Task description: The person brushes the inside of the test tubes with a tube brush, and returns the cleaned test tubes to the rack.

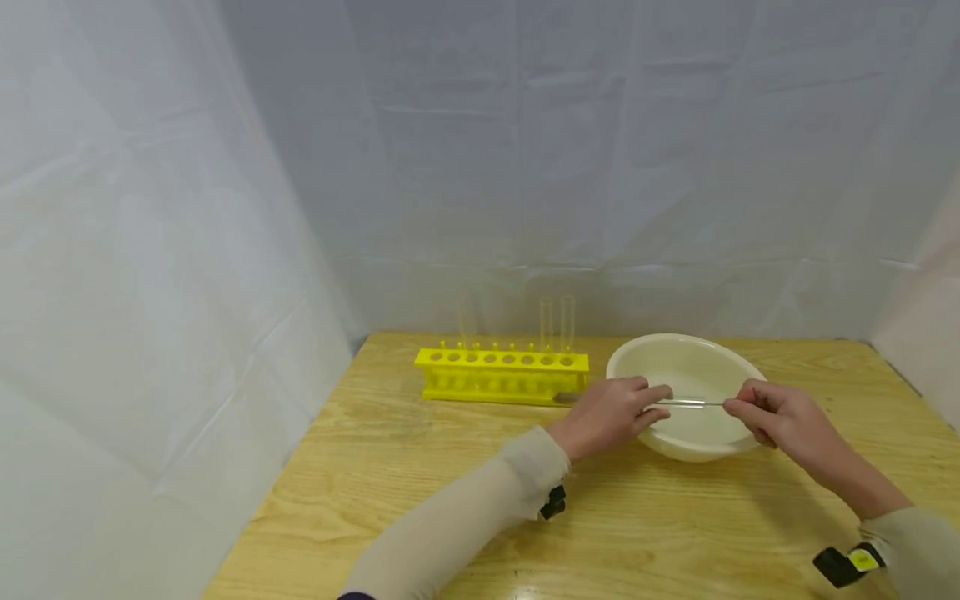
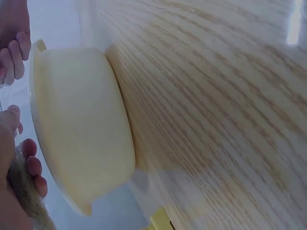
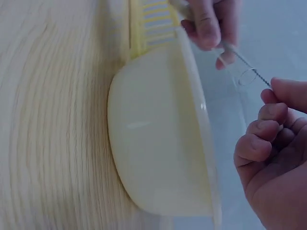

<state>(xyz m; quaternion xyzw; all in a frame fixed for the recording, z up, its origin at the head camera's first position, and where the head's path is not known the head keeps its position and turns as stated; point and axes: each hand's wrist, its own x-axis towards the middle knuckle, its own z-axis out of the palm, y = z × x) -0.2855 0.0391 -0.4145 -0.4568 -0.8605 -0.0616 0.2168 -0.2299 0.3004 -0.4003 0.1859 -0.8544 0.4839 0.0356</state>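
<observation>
Cream-coloured basin [image 1: 678, 450] standing on a wood-grained worktop [image 1: 645, 533], with a transparent test tube [image 1: 686, 402] held roughly level over its opening. The left hand [image 1: 611, 412] grips the tube, its fingers curled around the barrel; the right hand [image 1: 787, 421] pinches a thin wire handle [image 1: 715, 405] between thumb and forefinger, the remaining fingers folded towards the palm. As the right wrist view shows, the handle is of twisted wire and passes through the tube's round mouth, which faces the right hand; the tube lies above the basin's rim, apart from it. At the opposite side of the left hand appears a grey-brown bristle head [image 1: 566, 398]; whether glass encloses all of it cannot be told. To the left of the basin, and separated from it by a narrow gap, stands a yellow test-tube rack [image 1: 502, 360] with a row of round holes and a row of pegs along its back. Two clear tubes [image 1: 557, 325] rise side by side at its right end, and a fainter third [image 1: 465, 327] rises nearer its left end. Pale sleeves [image 1: 465, 508] cover both forearms; white sheeting [image 1: 480, 167] hangs behind the worktop.
</observation>
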